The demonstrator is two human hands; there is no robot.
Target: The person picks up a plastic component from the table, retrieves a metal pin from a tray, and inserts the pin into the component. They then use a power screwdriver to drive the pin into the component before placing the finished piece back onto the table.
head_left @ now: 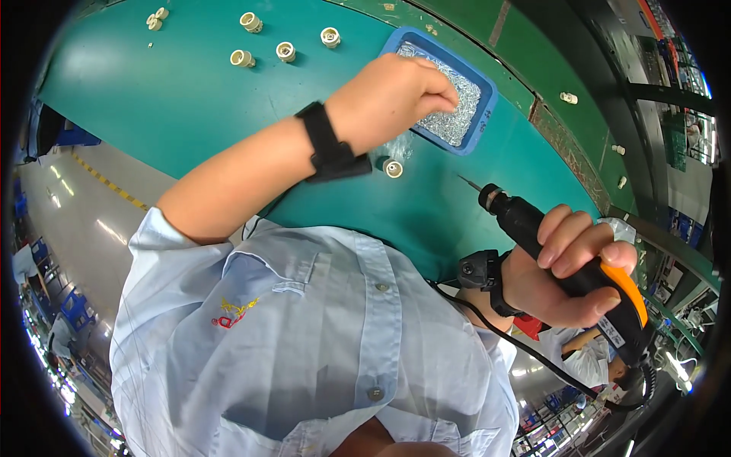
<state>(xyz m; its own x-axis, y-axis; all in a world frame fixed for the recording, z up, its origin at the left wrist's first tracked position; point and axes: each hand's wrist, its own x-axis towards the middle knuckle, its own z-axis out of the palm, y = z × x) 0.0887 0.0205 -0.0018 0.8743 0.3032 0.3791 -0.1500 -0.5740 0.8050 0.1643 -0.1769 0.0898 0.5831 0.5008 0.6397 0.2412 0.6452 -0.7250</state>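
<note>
My left hand (403, 95) hangs over a blue plastic tray (487, 114) filled with small shiny metal pieces (457, 122) that look like screws. Its thumb and fingers are pinched together; whatever may be between them is hidden. In my right hand (567, 255) is a black and orange electric screwdriver (533, 225), its thin bit pointing up and left toward the table. A cream-coloured round socket-like part (393, 168) stands on the green table below the tray, beside a clear plastic bag (400, 145).
More cream parts stand on the green mat (152, 91): one (243, 59) at the far left, others (285, 52) nearby. Small cream pieces (156, 19) lie at the back left. Several parts (569, 98) sit on the green ledge. A coiled cable (649, 381) hangs from the screwdriver.
</note>
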